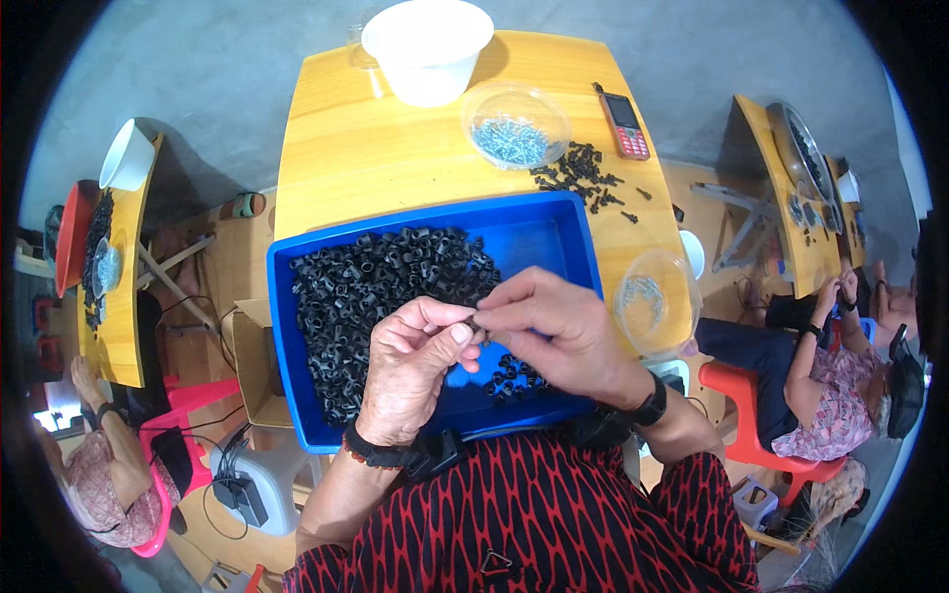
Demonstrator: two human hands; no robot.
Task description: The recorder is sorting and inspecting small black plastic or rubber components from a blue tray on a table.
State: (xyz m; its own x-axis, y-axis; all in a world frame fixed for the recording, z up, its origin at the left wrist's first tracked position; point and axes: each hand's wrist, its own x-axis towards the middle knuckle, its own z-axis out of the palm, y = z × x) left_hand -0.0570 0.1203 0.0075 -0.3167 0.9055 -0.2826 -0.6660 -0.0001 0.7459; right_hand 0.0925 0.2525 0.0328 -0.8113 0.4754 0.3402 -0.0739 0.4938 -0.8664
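Observation:
My left hand (415, 366) and my right hand (563, 331) meet above a blue tray (563, 237), fingertips pinched together. Between them is a small dark part (478, 333), mostly hidden by the fingers; its exact shape cannot be made out. Beneath my left hand and to its left, a deep heap of small black ring-like plastic pieces (381, 287) fills much of the tray. A smaller cluster of black pieces (516, 379) lies on the tray's bare blue bottom, below my right hand.
On the wooden table (366, 168) stand a white bowl (427, 59), a clear tub of screws (509, 138) and a round clear container (654, 296). Black plugs (583, 178) lie loose near a red phone (623, 126). Other people sit at side tables; a cardboard box (255, 366) stands left.

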